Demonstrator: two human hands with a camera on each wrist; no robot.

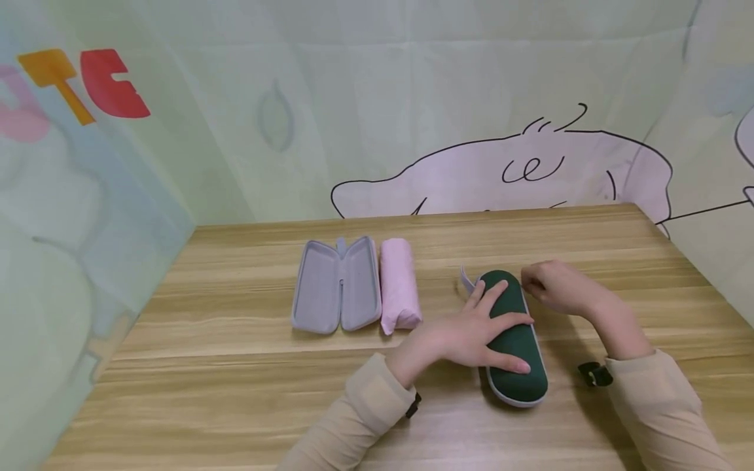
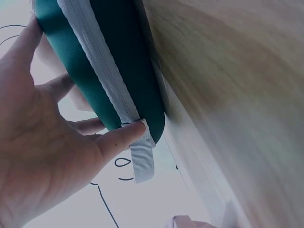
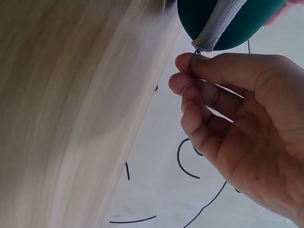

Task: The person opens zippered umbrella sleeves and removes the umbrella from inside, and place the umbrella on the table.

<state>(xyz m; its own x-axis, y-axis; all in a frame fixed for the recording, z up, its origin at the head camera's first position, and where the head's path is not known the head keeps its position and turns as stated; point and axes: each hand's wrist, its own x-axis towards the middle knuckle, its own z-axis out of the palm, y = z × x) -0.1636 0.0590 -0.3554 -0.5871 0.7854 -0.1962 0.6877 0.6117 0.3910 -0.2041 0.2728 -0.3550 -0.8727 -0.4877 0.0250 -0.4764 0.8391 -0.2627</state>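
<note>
A dark green zippered case (image 1: 518,340) with a pale grey zipper band lies lengthwise on the table. My left hand (image 1: 471,333) rests across its top with fingers spread and mostly straight. In the left wrist view, one finger of the left hand (image 2: 52,137) touches the band beside a grey fabric tab (image 2: 143,159). My right hand (image 1: 559,288) is at the case's far right side. In the right wrist view, the thumb and forefinger of the right hand (image 3: 247,114) pinch the small metal zipper pull (image 3: 196,54) at the band's end. The case appears closed along the visible band.
Left of the green case lies a pink soft roll-shaped pouch (image 1: 400,281). Beside the pouch, a grey hinged case (image 1: 318,284) stands open like a book. The wooden table (image 1: 206,366) meets a printed cloth backdrop (image 1: 353,98) at its far edge.
</note>
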